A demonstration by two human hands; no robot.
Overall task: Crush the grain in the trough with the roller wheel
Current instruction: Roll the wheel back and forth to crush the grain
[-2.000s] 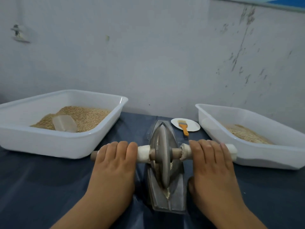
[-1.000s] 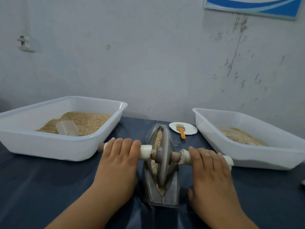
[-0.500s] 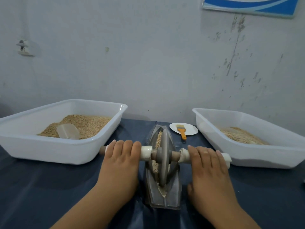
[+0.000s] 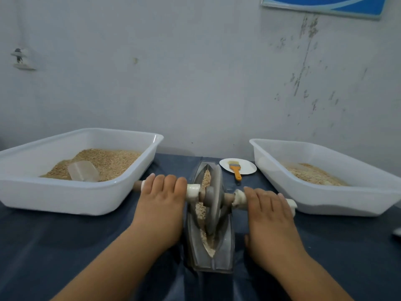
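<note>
Meanwhile, at the table's left edge, a white tub (image 4: pixel 71 196) holds whole grain and a clear scoop (image 4: pixel 83 173), seemingly the supply kept within reach. The left hand (image 4: pixel 161 205) lies palm-down on the wooden axle (image 4: pixel 137 185), fingers (image 4: pixel 168 181) pressed together and draped over it, likely for downward weight. The roller wheel (image 4: pixel 213 203) stands upright in the metal trough (image 4: pixel 227 248) at the table's middle, grain (image 4: pixel 206 179) ahead, paler meal nearer the person. The right hand (image 4: pixel 271 220) mirrors the grip, fingers slightly spread. Behind sits a plate (image 4: pixel 247 168) with an orange brush (image 4: pixel 235 170). Another tub (image 4: pixel 347 200) fills the right edge. No legible writing shows.
</note>
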